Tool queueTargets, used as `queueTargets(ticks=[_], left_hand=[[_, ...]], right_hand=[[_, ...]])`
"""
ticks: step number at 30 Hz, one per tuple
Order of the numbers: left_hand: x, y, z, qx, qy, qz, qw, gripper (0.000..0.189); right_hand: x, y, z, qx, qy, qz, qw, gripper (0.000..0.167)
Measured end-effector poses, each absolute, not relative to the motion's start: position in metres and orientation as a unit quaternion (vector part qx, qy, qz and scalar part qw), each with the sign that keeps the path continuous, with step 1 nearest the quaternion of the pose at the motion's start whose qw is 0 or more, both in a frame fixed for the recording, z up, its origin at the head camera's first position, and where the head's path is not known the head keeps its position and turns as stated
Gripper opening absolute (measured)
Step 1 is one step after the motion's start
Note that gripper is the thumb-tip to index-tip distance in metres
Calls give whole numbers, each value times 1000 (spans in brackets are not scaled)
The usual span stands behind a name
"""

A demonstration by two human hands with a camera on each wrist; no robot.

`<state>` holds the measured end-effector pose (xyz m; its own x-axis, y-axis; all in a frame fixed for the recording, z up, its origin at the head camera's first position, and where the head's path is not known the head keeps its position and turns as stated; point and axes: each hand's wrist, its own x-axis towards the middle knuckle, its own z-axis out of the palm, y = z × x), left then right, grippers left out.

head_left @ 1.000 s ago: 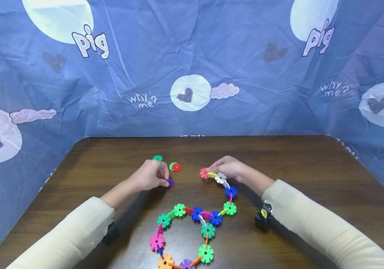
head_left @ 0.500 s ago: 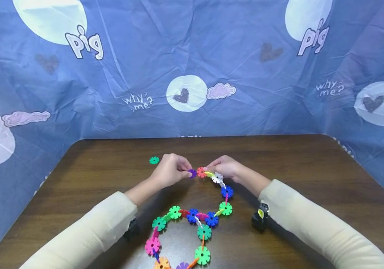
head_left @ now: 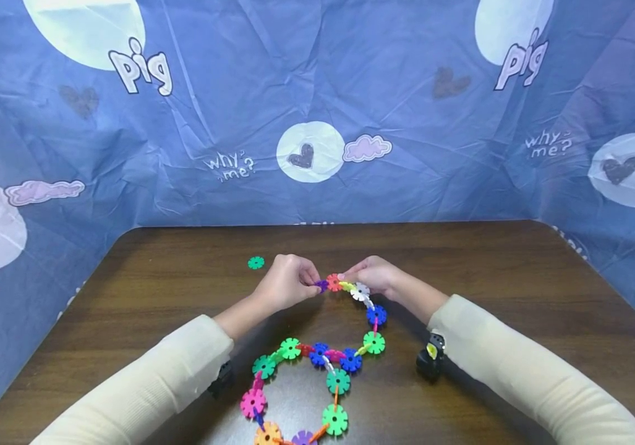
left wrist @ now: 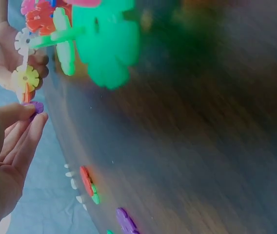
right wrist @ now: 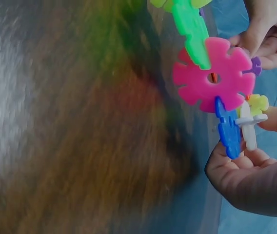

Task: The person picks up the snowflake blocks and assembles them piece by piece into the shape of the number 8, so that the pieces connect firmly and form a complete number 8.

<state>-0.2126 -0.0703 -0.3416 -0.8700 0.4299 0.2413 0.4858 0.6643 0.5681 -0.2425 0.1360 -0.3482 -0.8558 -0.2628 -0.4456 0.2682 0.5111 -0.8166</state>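
My left hand [head_left: 289,283] pinches a purple notched flower disc [left wrist: 37,108] between thumb and fingertips. The disc meets the coral-red disc [head_left: 334,282] at the far end of a chain of interlocking discs; whether it is slotted in I cannot tell. Close by, my right hand [head_left: 378,276] grips that end of the chain near the coral and yellow discs [left wrist: 26,77]. From there the chain curves down through white [head_left: 360,292], blue [head_left: 376,315] and light green [head_left: 374,342] discs to a closed ring on the table. Its nearest part runs out of the head view.
Beyond my left hand lies a loose teal disc [head_left: 256,262]. A red disc with a green one [left wrist: 86,180] and a purple-looking disc [left wrist: 126,221] show on the brown table [head_left: 462,266] in the left wrist view. A blue printed cloth [head_left: 406,198] stands behind.
My left hand has carried the purple disc rightward to the coral-red disc, and the purple disc has turned more edge-on. The right hand has stayed nearly still on the chain.
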Motion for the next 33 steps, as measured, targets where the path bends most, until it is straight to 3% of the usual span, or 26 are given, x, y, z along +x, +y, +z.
queueTargets(ticks=[13,18,27,33], left_hand=[[-217,-63,-343,-274,-892,-349,83,9],[-215,-64,-344,-272,-890,-362,59,8],[-221,-62,-339,-299,-879,-369,42,8],[-233,-77,-323,-292,-895,-338,-7,17]], right_hand=[[-240,125,-344,51,832,-502,232,35],[-239,129,-344,50,824,-505,251,34],[-244,136,-335,-65,770,-546,325,38],[-246,141,-336,-37,773,-544,324,39]])
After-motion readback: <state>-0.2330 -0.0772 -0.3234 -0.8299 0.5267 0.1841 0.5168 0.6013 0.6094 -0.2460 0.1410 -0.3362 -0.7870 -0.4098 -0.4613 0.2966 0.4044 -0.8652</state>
